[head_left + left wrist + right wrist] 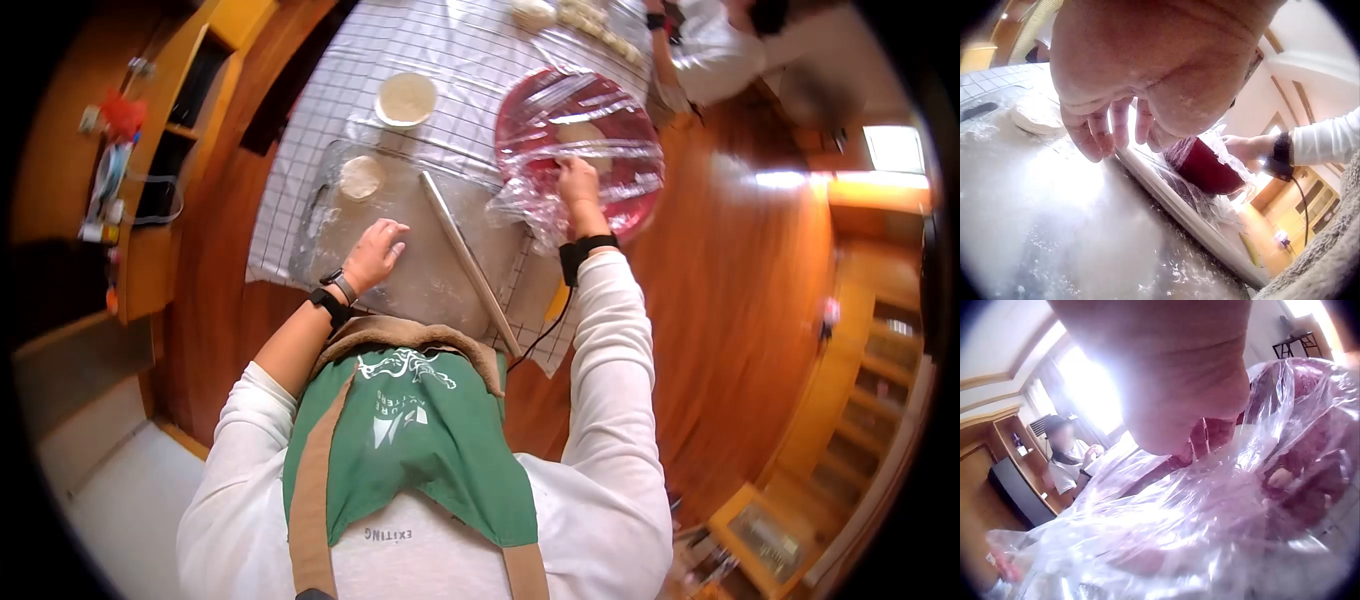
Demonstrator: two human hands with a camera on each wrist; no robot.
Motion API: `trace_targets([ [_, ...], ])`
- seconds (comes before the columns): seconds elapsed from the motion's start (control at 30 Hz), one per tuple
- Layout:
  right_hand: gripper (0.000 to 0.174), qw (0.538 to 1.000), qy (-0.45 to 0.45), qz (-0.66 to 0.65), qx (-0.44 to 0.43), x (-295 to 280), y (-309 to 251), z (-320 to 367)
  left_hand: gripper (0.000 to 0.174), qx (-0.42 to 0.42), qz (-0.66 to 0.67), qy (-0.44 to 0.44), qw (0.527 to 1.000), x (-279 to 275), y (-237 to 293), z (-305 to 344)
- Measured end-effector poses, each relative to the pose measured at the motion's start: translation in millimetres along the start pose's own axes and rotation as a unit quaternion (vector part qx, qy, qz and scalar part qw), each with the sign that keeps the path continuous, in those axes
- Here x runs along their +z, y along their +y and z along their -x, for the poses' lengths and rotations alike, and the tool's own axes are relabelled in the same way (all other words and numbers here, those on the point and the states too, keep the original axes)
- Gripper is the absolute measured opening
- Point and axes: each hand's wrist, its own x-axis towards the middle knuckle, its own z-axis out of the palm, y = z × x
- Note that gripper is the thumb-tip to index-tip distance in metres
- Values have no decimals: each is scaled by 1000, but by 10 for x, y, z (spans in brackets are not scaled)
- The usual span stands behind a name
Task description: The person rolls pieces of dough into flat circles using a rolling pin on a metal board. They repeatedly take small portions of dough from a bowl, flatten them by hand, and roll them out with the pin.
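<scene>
My right hand (pixel 578 182) is over a red basin (pixel 648 205), its fingers gripping the clear plastic wrap (pixel 570 100) draped across it. Pale dough (pixel 592 150) shows through the film inside the basin. In the right wrist view the wrap (pixel 1166 519) bunches below the palm and partly hides the fingers. My left hand (pixel 372 255) hovers over a floured metal board (pixel 400 285) with relaxed fingers and nothing in it. Beyond its fingertips lies a flat dough round (pixel 360 177). A long rolling pin (pixel 465 255) rests slantwise on the board, between the two hands.
A round container of pale flour-like stuff (pixel 407 100) stands behind the board on a checked tablecloth (pixel 330 90). More dough pieces (pixel 590 22) lie at the far edge. Another person (pixel 1069 456) is across the table. A cable (pixel 550 330) hangs from my right wrist.
</scene>
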Motion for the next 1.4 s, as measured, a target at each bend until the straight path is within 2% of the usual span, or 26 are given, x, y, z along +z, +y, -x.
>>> trace_targets([
  [0.1,25,995,-45,68,55,211,177,-390,25,-43,-8,31,999,-16,61,190],
  [0.23,35,983,-87,158,23,623,608,-550,25,-83,-15,60,995,-13,98,427],
  [0.3,32,978,-115,164,55,511,455,-520,26,-107,1,61,992,-26,130,537],
  [0.33,26,963,-187,191,42,506,492,-588,25,-112,-3,67,991,-14,112,573],
  [0.37,27,975,-155,53,154,541,518,-580,25,-117,-4,73,990,5,107,612],
  [0.43,31,988,-103,103,40,465,441,-584,23,-145,0,74,987,-8,124,622],
  [0.47,34,974,-166,96,120,424,413,-614,23,-145,2,74,987,12,122,616],
  [0.57,37,974,-168,136,74,479,532,-657,22,-131,-9,74,989,30,133,614],
  [0.67,36,995,-73,64,23,294,490,-601,24,-115,-17,52,992,12,154,524],
  [0.7,32,989,-104,60,85,-38,269,-569,24,-111,0,49,993,-2,148,443],
  [0.77,30,995,-77,14,65,-201,263,-460,24,-114,20,52,992,14,176,364],
  [0.83,29,988,26,-152,30,-357,190,-99,24,-115,37,26,992,-30,241,151],
  [0.87,25,986,12,-161,46,-427,93,-49,24,-116,38,25,992,-6,317,108],
  [0.9,21,950,27,-310,12,-495,-331,353,24,-109,84,-12,990,-52,383,-29],
  [0.97,15,940,-22,-340,16,-617,-770,646,24,-113,131,-46,984,45,493,-141],
  [1.0,13,930,-75,-353,68,-311,-1016,1024,24,-104,228,-85,964,106,459,-217],
  [1.03,15,916,-93,-383,71,-177,-1208,1188,24,-106,326,-114,933,143,443,-227],
  [1.07,19,908,-97,-400,75,-138,-1218,1204,25,-132,329,-126,927,128,477,-228],
  [1.1,24,923,-96,-356,109,107,-1486,1466,25,-120,325,-151,926,107,426,-224],
  [1.13,26,899,-100,-404,139,361,-1506,1574,26,-131,391,-182,893,139,378,-209],
  [1.17,25,916,-87,-371,122,387,-1491,1588,27,-147,457,-200,854,229,352,-206],
  [1.23,24,906,-74,-378,174,571,-1819,1762,30,-159,424,-219,864,309,8,-131],
  [1.27,23,941,-53,-309,126,748,-1854,1821,30,-158,400,-218,876,290,-155,-85],
  [1.3,23,941,-53,-308,127,756,-1855,1824,29,-163,381,-198,888,288,-159,-60],
  [1.33,23,949,-51,-284,123,787,-1902,1837,29,-160,378,-206,888,255,-190,-39],
  [1.4,24,956,-33,-266,121,903,-2006,1890,28,-209,442,-144,860,183,-260,28],
])
